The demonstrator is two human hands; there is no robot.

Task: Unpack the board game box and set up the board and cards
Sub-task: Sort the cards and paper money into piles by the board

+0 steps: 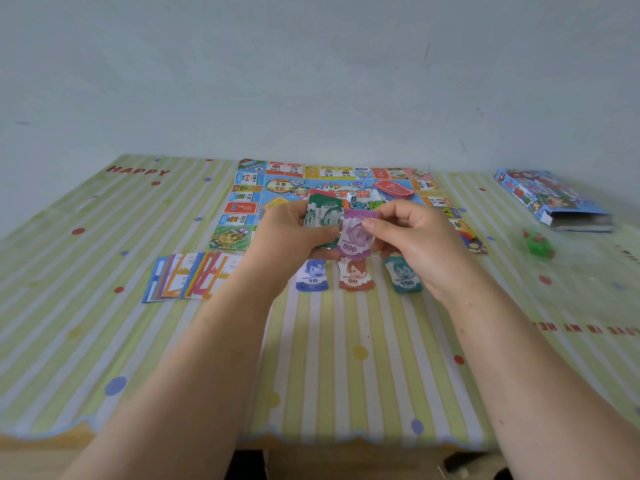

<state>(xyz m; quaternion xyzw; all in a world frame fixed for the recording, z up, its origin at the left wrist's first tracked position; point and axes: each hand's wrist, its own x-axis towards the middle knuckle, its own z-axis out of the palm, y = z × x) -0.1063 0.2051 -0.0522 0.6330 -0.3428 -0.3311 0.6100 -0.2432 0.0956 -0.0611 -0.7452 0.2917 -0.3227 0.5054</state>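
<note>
The game board (pixel 249 199) lies unfolded at the table's far middle, with a white die (pixel 352 197) and a red card stack (pixel 394 189) on it. My left hand (pixel 291 237) grips a stack of play money notes (pixel 323 213), green on top. My right hand (pixel 412 237) pinches a purple 500 note (pixel 355 239) beside that stack. Below my hands lie three money piles on the cloth: a blue 10 pile (pixel 312 276), an orange 50 pile (pixel 353 276) and a teal 100 pile (pixel 404 274). Fanned property cards (pixel 187 276) lie to the left.
The open game box (pixel 550 199) lies at the far right, a green plastic piece (pixel 540 245) in front of it. A striped, dotted tablecloth (pixel 346 358) covers the table, whose front edge runs below my forearms. A pale wall stands behind.
</note>
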